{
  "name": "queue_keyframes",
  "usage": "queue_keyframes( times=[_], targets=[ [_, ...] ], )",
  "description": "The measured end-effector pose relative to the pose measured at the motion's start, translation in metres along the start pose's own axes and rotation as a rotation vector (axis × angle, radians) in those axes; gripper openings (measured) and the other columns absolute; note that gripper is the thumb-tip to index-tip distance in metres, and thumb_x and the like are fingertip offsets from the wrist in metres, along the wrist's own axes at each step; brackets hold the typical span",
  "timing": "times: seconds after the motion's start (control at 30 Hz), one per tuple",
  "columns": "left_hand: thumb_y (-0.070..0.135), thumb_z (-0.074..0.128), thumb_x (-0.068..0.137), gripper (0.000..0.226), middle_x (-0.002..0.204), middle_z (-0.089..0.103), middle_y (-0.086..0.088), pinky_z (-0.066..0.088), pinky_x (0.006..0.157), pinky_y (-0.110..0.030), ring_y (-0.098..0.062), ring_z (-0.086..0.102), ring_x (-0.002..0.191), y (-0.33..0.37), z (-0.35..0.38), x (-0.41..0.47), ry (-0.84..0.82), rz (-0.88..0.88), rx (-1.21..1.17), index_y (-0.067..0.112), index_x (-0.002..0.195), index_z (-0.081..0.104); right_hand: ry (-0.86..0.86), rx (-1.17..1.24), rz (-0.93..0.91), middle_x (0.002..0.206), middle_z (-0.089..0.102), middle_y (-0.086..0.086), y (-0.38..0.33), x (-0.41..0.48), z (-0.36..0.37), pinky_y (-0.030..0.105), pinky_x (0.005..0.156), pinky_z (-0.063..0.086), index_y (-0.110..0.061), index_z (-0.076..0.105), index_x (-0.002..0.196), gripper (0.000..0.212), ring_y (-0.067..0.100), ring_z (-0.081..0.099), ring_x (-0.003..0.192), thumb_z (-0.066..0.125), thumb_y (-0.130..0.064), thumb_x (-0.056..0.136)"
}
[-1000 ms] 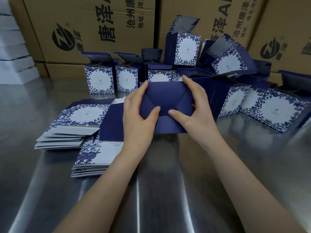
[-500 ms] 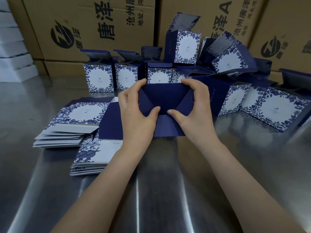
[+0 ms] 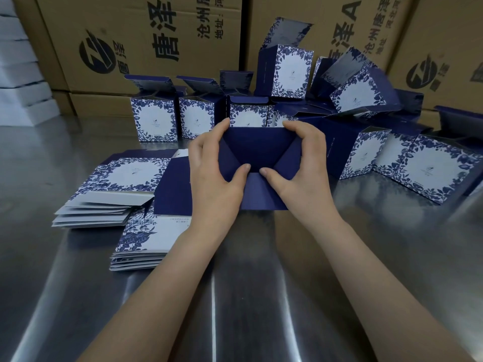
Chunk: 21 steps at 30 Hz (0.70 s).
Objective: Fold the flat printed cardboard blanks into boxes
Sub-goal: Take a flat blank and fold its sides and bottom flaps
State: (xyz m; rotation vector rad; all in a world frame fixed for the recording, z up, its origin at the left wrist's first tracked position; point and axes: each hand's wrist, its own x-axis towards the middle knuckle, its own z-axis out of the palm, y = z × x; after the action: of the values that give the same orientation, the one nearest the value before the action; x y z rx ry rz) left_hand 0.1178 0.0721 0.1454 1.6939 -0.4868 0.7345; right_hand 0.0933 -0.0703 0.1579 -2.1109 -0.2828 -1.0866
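A navy box (image 3: 257,150) is held in front of me with its bottom flaps facing me. My left hand (image 3: 213,176) grips its left side, fingers curled over the top edge, and the thumb presses the left flap near the centre. My right hand (image 3: 303,173) grips the right side the same way, thumb on the right flap. Two stacks of flat blue-and-white floral blanks lie to the left, one stack (image 3: 117,184) further out and one stack (image 3: 149,239) nearer to me. Several folded boxes (image 3: 154,118) stand behind with lids up.
The work surface is a shiny steel table (image 3: 235,296). Large brown cartons (image 3: 146,40) with printed logos form a wall at the back. More folded boxes (image 3: 433,168) lie on their sides at the right. White stacked material (image 3: 21,82) sits at the far left.
Both hands have curled tighter over the box's top edge and the thumbs have come closer together at the centre, pressing the side flaps further in. The box sits slightly higher.
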Motion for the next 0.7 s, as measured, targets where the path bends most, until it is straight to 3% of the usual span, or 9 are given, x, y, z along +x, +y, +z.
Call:
queue_keyframes(
  times=[0.1, 0.17, 0.27, 0.4, 0.53, 0.7],
  targets=[
    [0.004, 0.071, 0.085, 0.073, 0.133, 0.043, 0.003, 0.034, 0.103, -0.01, 0.019, 0.035, 0.117, -0.002, -0.001, 0.0, -0.015, 0.019, 0.007, 0.025, 0.147, 0.04, 0.001, 0.011, -0.001, 0.135, 0.042, 0.009, -0.001, 0.0, 0.0, 0.023, 0.112, 0.028, -0.009, 0.046, 0.133, 0.067, 0.021, 0.038, 0.13, 0.078, -0.003, 0.075],
    [0.003, 0.068, 0.087, 0.074, 0.137, 0.043, 0.003, 0.034, 0.108, -0.018, 0.018, 0.034, 0.121, -0.002, -0.002, 0.001, -0.022, 0.019, 0.001, 0.024, 0.15, 0.035, 0.006, 0.037, 0.015, 0.135, 0.043, 0.006, -0.001, 0.0, 0.0, 0.03, 0.112, 0.031, -0.011, 0.046, 0.134, 0.063, 0.019, 0.04, 0.129, 0.075, -0.004, 0.078],
    [0.006, 0.066, 0.089, 0.077, 0.148, 0.038, 0.012, 0.033, 0.114, -0.031, 0.003, 0.034, 0.137, -0.003, -0.002, 0.001, -0.055, 0.003, -0.041, 0.029, 0.152, 0.028, 0.02, 0.1, 0.066, 0.133, 0.045, 0.001, 0.0, 0.001, -0.001, 0.044, 0.108, 0.038, -0.014, 0.047, 0.133, 0.053, 0.013, 0.042, 0.127, 0.067, -0.004, 0.085],
    [0.009, 0.061, 0.093, 0.075, 0.152, 0.031, 0.022, 0.029, 0.113, -0.013, 0.01, 0.028, 0.141, -0.004, -0.002, -0.002, -0.169, -0.052, -0.211, 0.025, 0.154, 0.021, 0.093, 0.199, 0.145, 0.123, 0.05, -0.007, 0.004, 0.004, -0.005, 0.05, 0.098, 0.045, -0.017, 0.05, 0.125, 0.037, 0.013, 0.049, 0.119, 0.056, -0.005, 0.091],
    [0.032, 0.049, 0.094, 0.057, 0.157, 0.031, 0.016, 0.028, 0.118, -0.027, 0.006, 0.027, 0.142, 0.0, 0.0, -0.001, -0.218, -0.142, -0.318, 0.031, 0.149, 0.033, 0.151, 0.232, 0.172, 0.116, 0.051, -0.018, 0.009, 0.006, -0.007, 0.046, 0.103, 0.043, -0.02, 0.05, 0.118, 0.034, 0.011, 0.052, 0.116, 0.055, 0.0, 0.091],
    [0.039, 0.046, 0.102, 0.037, 0.146, 0.043, 0.015, 0.03, 0.117, -0.033, -0.001, 0.038, 0.135, -0.009, 0.0, 0.006, -0.031, -0.437, -0.408, 0.034, 0.138, 0.045, 0.235, 0.312, 0.248, 0.116, 0.054, -0.008, 0.016, 0.01, -0.012, 0.032, 0.103, 0.044, -0.023, 0.048, 0.116, 0.034, 0.01, 0.054, 0.111, 0.055, -0.001, 0.092]
  ],
)
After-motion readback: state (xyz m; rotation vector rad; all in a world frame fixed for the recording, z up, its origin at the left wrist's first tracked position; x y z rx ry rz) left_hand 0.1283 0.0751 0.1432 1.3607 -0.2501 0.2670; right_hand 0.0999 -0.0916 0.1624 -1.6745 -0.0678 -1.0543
